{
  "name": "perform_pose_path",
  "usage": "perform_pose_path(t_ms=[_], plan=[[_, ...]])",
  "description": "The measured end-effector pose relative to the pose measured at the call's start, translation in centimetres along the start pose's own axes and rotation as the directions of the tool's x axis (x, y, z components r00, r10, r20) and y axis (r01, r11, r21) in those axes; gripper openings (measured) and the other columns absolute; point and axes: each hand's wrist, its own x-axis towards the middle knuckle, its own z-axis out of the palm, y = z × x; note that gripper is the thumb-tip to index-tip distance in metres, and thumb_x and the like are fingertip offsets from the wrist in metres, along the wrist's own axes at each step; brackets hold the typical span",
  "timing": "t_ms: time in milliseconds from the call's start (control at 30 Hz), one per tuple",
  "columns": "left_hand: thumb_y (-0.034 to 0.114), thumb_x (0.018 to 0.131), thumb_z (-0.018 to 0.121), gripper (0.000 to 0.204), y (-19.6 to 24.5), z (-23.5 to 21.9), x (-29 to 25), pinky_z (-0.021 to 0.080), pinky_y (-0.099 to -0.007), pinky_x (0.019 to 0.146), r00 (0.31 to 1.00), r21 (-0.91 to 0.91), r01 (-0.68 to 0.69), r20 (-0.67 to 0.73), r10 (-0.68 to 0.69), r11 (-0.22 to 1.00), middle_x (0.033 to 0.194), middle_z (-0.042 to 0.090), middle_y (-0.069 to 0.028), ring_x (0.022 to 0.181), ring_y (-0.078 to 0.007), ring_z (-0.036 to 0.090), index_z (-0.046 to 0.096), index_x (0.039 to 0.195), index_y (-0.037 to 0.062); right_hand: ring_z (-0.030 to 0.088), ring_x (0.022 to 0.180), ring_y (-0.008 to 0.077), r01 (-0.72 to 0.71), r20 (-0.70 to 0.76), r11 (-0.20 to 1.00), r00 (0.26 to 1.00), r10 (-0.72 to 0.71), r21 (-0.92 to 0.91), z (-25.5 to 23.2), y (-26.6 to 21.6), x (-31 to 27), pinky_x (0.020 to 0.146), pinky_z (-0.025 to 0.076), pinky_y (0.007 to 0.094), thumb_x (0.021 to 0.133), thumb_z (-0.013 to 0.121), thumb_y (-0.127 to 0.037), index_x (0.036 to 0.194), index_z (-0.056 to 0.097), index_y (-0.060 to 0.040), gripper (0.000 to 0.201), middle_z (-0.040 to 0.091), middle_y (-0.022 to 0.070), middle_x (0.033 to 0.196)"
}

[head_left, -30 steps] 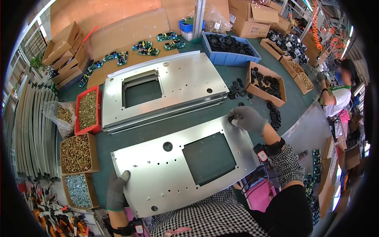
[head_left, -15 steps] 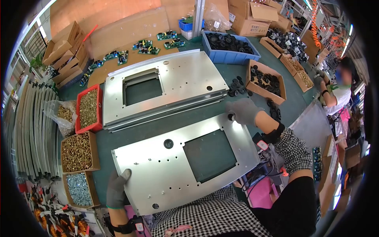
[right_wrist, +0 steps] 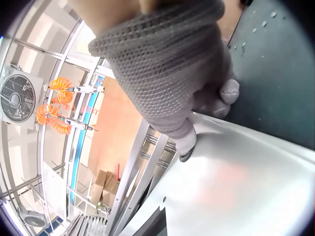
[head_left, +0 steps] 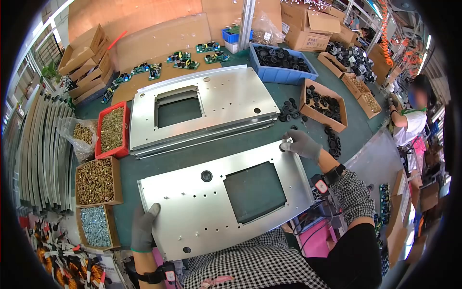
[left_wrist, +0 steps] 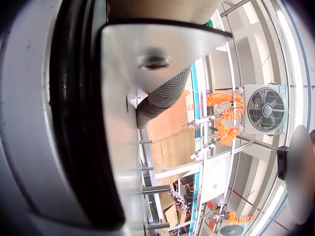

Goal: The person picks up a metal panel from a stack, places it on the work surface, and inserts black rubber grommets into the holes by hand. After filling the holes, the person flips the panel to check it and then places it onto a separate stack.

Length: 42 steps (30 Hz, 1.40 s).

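Note:
A silver sheet-metal panel (head_left: 192,219) with a square cutout lies tilted in front of the person. The gloved left hand (head_left: 143,228) grips its left edge, thumb on top and fingers hidden underneath. At the far right corner is the gloved right hand (head_left: 303,145), pinching a small black grommet (head_left: 282,148) at the corner hole. In the right wrist view a fingertip (right_wrist: 187,147) presses onto the panel with a dark rim showing beneath it, while other fingers curl at the panel's edge. Another black grommet (head_left: 206,176) sits in a hole near the panel's upper middle.
Behind lies a stack of similar panels (head_left: 226,98). A cardboard box (head_left: 323,115) and a blue bin (head_left: 284,77) of black grommets stand right, with loose ones nearby. Left are a red bin (head_left: 99,149) and boxes of fasteners (head_left: 119,185). Circuit boards (head_left: 216,57) lie at the back.
The right hand has turned and shifted at the far right corner, bringing the black grommet down onto the corner hole. The left hand keeps its grip; the panel has barely moved.

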Motion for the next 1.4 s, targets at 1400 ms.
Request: perform_pose_path(t_ms=[1400], plan=[[0.016, 0.091, 0.05, 0.058, -1.7, 1.8, 0.9, 0.045, -0.0312, 0.096, 0.989, -0.338, -0.027, 0.131, 0.076, 0.941, 0.129, 0.054, -0.014, 0.115, -0.0203, 0.055, 0.035, 0.144, -0.0012, 0.067, 0.074, 0.0287, 0.868, 0.656, 0.382, 0.491, -0.573, -0.316, 22.2, -19.8, -10.5, 0.061, 0.055, 0.0393, 0.083, 0.06, -0.011, 0.098, 0.055, 0.0005, 0.02, 0.063, 0.0148, 0.088]])
